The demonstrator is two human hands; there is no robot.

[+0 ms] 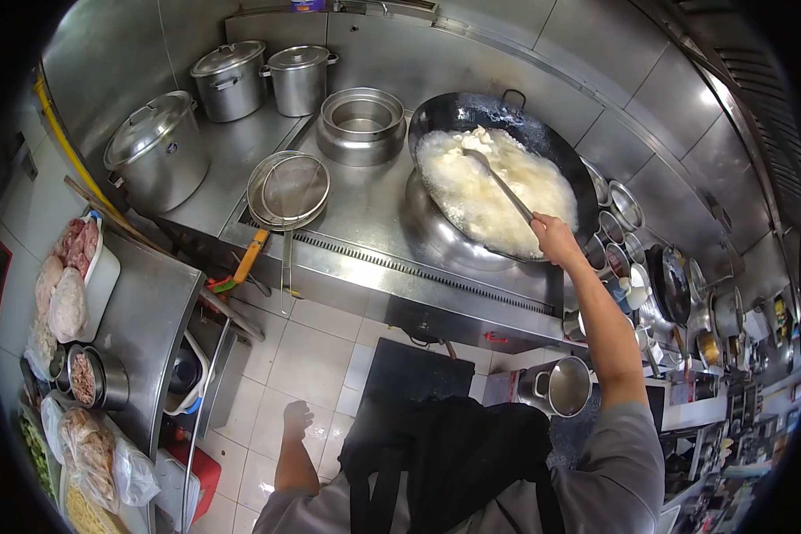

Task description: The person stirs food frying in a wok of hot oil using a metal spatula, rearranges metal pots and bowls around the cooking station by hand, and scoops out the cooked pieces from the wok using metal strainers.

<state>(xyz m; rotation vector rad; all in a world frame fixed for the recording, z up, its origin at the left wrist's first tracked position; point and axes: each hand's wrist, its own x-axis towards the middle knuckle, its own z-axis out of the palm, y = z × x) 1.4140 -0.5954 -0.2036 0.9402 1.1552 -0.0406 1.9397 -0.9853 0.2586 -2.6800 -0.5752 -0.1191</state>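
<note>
My right hand (pixel 554 238) is closed around the long metal handle of a ladle (pixel 507 189). The ladle's head dips into frothing, pale bubbling liquid (pixel 498 209) in a large black wok (pixel 556 147). Several whitish pieces (pixel 478 140) show at the surface near the ladle's head; the foam hides whatever lies below. My left hand (pixel 298 416) hangs low by my side over the tiled floor, its fingers curled in and nothing visible in them. Left of the wok stands a wide metal pot (pixel 360 147). Round mesh strainers (pixel 289 191) lie at the stove's front left.
Lidded steel pots (pixel 157 147) stand at the back left. On the left-hand counter (pixel 147 298) are a tray of raw meat (pixel 67 285) and bagged food (pixel 89 449). Metal bowls (pixel 626 205) line the right. A steel pot (pixel 568 387) stands by my right side.
</note>
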